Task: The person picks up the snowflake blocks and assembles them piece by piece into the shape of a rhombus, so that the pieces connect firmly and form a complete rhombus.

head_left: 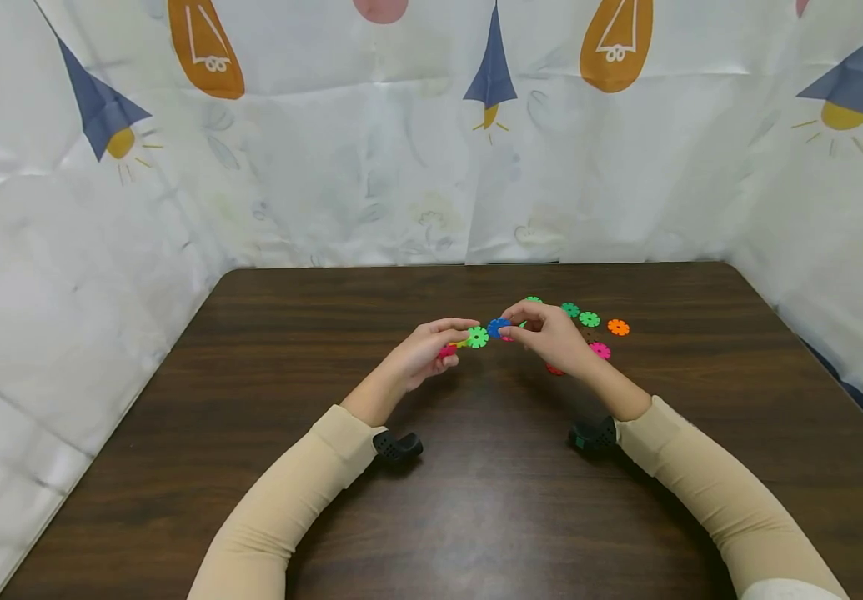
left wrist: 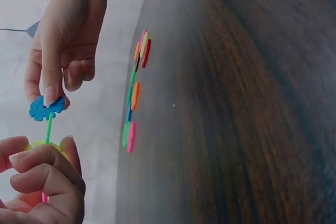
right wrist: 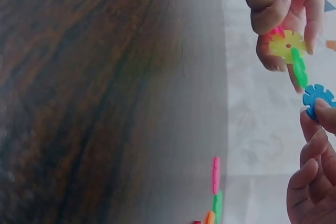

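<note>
My left hand [head_left: 425,354] holds a short chain of notched plastic interlocking discs above the table. In the chain are a pink disc [head_left: 447,352], a yellow disc [right wrist: 286,47] and a green disc [head_left: 478,337]; the left fingers pinch the yellow one and partly cover the pink. My right hand [head_left: 557,340] pinches a blue notched disc [right wrist: 317,97] between thumb and fingertips. The blue disc meets the green disc's free edge in the left wrist view; whether their slots are locked, I cannot tell.
Loose discs lie on the dark wooden table [head_left: 326,308] beyond and beside my right hand, among them an orange disc [head_left: 618,327], a green disc [head_left: 589,319] and a pink disc [head_left: 599,351]. A printed white curtain [head_left: 371,183] hangs behind the table.
</note>
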Tool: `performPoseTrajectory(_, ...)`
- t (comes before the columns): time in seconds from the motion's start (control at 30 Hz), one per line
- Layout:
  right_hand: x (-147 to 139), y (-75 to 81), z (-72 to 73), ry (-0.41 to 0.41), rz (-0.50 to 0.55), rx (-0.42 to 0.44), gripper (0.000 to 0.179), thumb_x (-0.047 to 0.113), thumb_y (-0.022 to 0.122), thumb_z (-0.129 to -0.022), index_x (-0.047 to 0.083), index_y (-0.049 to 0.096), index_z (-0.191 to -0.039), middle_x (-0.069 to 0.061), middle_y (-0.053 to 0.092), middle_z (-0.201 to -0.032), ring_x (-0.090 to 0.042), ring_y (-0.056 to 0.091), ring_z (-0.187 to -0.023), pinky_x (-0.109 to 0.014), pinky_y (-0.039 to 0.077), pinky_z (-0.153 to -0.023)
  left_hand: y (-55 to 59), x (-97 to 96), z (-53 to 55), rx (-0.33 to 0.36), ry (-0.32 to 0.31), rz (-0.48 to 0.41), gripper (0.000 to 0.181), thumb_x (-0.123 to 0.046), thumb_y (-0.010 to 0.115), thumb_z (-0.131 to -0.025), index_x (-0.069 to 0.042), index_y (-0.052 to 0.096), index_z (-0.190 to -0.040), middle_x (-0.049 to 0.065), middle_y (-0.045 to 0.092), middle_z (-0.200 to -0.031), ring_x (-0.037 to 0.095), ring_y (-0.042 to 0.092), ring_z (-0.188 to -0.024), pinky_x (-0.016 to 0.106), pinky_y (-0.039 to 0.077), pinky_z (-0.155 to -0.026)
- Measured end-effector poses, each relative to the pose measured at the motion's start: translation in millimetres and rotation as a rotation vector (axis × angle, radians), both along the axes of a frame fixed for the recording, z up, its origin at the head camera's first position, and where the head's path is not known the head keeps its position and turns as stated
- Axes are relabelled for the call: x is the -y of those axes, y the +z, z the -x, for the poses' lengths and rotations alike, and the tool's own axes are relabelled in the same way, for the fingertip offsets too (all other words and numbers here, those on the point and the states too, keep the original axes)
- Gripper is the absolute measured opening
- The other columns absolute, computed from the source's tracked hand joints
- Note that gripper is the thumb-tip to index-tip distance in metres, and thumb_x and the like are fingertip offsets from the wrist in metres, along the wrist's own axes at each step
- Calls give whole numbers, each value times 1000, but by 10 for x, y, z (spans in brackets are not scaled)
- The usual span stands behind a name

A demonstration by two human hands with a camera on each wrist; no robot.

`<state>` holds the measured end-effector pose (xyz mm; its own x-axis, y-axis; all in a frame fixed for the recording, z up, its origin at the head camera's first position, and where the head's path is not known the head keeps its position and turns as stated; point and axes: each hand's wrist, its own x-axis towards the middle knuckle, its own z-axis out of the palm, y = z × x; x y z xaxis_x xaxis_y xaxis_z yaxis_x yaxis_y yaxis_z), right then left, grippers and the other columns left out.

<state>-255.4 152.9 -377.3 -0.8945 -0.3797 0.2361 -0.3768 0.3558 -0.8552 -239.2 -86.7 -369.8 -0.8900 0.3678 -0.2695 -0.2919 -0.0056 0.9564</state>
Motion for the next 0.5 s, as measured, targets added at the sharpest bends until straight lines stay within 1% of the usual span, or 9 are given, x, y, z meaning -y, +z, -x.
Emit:
performPoseTrajectory(0.1,-5,10,-13,-8,-14,-3,19,12,73,-96,3,71,-113,-13,69,-97,-44,55,-72,-28,47,-60,-9,-5,-7,3,1,-9,37,-14,57,-106,-4,59,-142,10,52,-108,9,40,-55,15,35,-53)
performPoseTrajectory(0.33,-19,7,-24,-17,-36,-21,18,13,75,-96,4,73,-112,-12,68,-100,-31,54,-66,-27,44,-58,-5,-24,-19,-8,3,-18,37,-14,56,-106,-4,59,-142,6,53,-106,8,38,-56,16,34,-53)
performPoseTrajectory(0.47,-21,-8,-34,-4,-35,-43,17,11,74,-96,3,74,-110,-13,68,-97,-23,51,-63,-26,43,-57,-5,-32,-18,-1,-7,-22,37,-14,56,-107,-4,58,-142,7,54,-108,9,39,-56,15,35,-53)
performPoseTrajectory(0.5,-21,-12,-39,3,-31,-46,16,10,73,-96,2,74,-110,-15,69,-96,-25,52,-63,-26,43,-57,-6,-35,-17,1,-10,-22,37,-14,56,-107,-4,58,-142,7,54,-109,9,39,-55,15,35,-53)
